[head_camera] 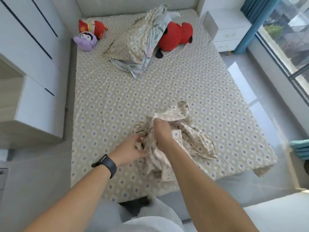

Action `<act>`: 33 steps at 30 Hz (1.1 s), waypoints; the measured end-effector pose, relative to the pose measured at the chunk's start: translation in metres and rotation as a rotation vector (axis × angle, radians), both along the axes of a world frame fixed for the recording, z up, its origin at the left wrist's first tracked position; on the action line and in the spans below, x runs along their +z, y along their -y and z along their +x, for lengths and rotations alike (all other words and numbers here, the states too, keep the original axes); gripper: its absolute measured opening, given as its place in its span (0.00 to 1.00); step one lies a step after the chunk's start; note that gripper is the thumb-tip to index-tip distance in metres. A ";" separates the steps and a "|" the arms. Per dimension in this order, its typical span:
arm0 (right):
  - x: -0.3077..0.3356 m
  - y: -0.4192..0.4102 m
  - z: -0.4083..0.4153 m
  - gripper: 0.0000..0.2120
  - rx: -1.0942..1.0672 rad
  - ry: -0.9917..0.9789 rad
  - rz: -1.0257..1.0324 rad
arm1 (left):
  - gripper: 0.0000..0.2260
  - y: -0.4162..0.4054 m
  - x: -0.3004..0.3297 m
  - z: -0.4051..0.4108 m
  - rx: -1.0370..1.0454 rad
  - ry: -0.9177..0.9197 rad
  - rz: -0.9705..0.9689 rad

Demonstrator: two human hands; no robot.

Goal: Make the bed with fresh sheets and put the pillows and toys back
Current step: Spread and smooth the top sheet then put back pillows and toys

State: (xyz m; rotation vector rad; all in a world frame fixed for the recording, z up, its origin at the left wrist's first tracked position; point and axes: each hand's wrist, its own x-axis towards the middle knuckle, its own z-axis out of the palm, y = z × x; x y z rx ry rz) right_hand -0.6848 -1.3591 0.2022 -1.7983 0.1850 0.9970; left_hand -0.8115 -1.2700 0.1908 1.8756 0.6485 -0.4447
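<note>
A beige diamond-patterned sheet (167, 84) covers the bed. Near the foot lies a crumpled cloth of the same pattern (189, 139). My right hand (162, 131) grips a bunched fold of it from above. My left hand (133, 148), with a black band on the wrist, holds the cloth's lower left part. At the head of the bed a patterned pillow (132, 42) leans on a leaf-print pillow (157, 30). A red plush toy (175, 36) lies to their right. A purple plush (86, 41) and a red doll (95, 27) sit at the left.
White cabinets (33, 64) stand close along the bed's left side. A white nightstand (229, 27) is at the top right, with a blue curtain (260, 22) and a large window (292, 39) beyond. Grey floor runs along the right. Folded teal cloth (301, 148) lies at the right edge.
</note>
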 end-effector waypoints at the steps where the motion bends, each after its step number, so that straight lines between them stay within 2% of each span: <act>1: 0.035 -0.008 -0.002 0.09 -0.046 -0.014 0.138 | 0.25 0.003 0.014 -0.003 -0.010 0.062 -0.031; 4: 0.117 -0.020 -0.007 0.11 -0.130 -0.183 0.609 | 0.20 0.011 0.030 -0.009 -0.058 0.186 0.024; 6: 0.162 -0.031 -0.011 0.10 -0.089 -0.114 0.885 | 0.09 0.006 0.047 -0.011 0.116 0.231 0.049; 8: 0.197 -0.042 -0.014 0.05 -0.050 0.082 0.986 | 0.17 -0.011 0.067 -0.013 0.306 0.296 0.003; 10: 0.214 -0.039 -0.010 0.03 -0.014 0.313 0.854 | 0.25 -0.031 0.097 -0.016 0.397 0.362 -0.037; 13: 0.198 -0.020 -0.015 0.13 0.113 0.535 0.464 | 0.27 -0.061 0.135 -0.022 0.450 0.508 -0.145; 16: 0.170 -0.007 -0.044 0.13 0.367 0.440 0.275 | 0.28 -0.073 0.156 -0.022 0.425 0.634 -0.112; 18: 0.162 -0.009 -0.061 0.19 0.583 0.343 0.270 | 0.26 -0.073 0.165 -0.021 0.394 0.636 -0.089; 19: 0.157 -0.014 -0.066 0.20 0.664 0.363 0.264 | 0.23 -0.074 0.166 -0.020 0.363 0.636 -0.077; 21: 0.148 -0.026 -0.070 0.15 0.704 0.547 0.212 | 0.12 -0.075 0.169 -0.022 0.306 0.640 -0.065; 22: 0.144 -0.031 -0.070 0.09 0.673 0.684 0.168 | 0.05 -0.078 0.167 -0.023 0.308 0.649 -0.049; 23: 0.139 -0.032 -0.069 0.03 0.629 0.787 0.130 | 0.03 -0.082 0.164 -0.024 0.325 0.660 -0.047; 24: 0.134 -0.033 -0.064 0.02 0.594 0.846 0.115 | 0.09 -0.085 0.164 -0.025 0.336 0.671 -0.052; 26: 0.137 -0.032 -0.052 0.09 0.551 0.897 0.100 | 0.16 -0.092 0.162 -0.027 0.369 0.696 -0.007; 29: 0.162 -0.032 -0.021 0.14 0.400 0.992 0.089 | 0.16 -0.101 0.161 -0.024 0.453 0.723 0.102; 30: 0.173 -0.036 -0.012 0.15 0.297 0.990 0.137 | 0.20 -0.102 0.163 -0.022 0.486 0.704 0.164; 31: 0.188 -0.040 -0.002 0.14 0.158 0.903 0.235 | 0.27 -0.099 0.164 -0.015 0.538 0.664 0.302; 33: 0.218 -0.048 0.015 0.09 -0.117 0.540 0.542 | 0.41 -0.083 0.167 -0.004 0.628 0.669 0.609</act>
